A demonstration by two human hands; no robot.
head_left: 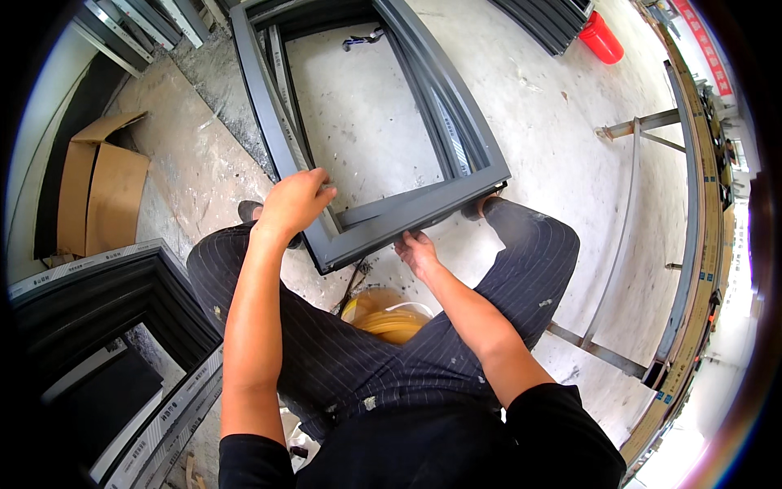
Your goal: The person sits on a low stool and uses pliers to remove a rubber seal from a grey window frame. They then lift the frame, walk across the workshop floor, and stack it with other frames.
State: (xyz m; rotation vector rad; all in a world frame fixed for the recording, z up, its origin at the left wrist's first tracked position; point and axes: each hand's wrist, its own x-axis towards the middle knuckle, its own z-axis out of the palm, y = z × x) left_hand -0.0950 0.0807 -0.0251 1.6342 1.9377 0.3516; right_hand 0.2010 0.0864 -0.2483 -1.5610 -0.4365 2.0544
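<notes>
A dark grey window frame [423, 205] lies tilted in front of me, its near edge above my spread knees. My left hand [297, 200] is closed over its left bar close to the near corner, the fingertips reaching past the inner edge. At the underside of the near bar, my right hand [417, 253] has its fingers curled against the lower edge; part of that grip is hidden by the bar. Further bars and frames show beneath it through the opening.
Stacked dark frames [114, 281] stand at my left, with an open cardboard box [118, 196] beyond. A yellow round thing [391, 319] sits between my legs. A red bucket [603, 38] is far right, and a metal rack [680, 204] runs along the right. A small dark tool [362, 39] lies on the floor.
</notes>
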